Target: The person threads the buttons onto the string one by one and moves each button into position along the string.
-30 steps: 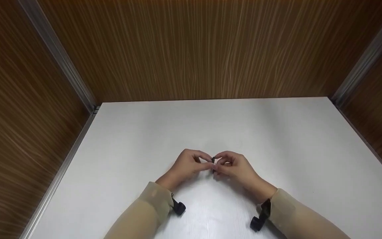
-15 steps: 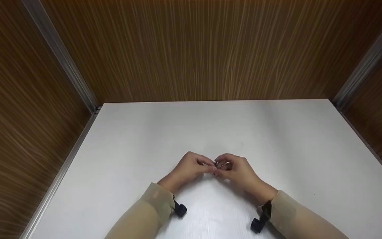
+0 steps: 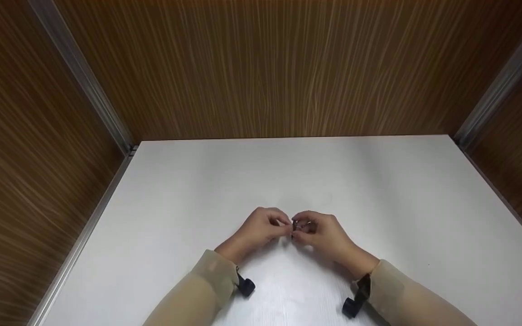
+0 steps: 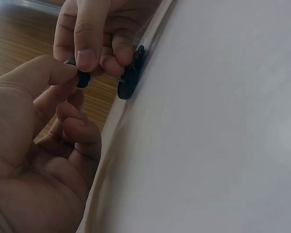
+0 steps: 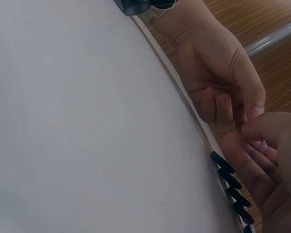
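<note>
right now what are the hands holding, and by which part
Both hands pinch one small black piece between them: the left hand by thumb and forefinger at one end, the right hand at its other, toothed part. What it is cannot be told.

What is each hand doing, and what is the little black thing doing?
left hand: fingers curled, pinching the small black piece.
right hand: fingers curled, pinching the same piece from the other side.
small black piece: held between both hands' fingertips, just above the table; too small to tell what it is.
white table: flat, hands over its near middle.
</note>
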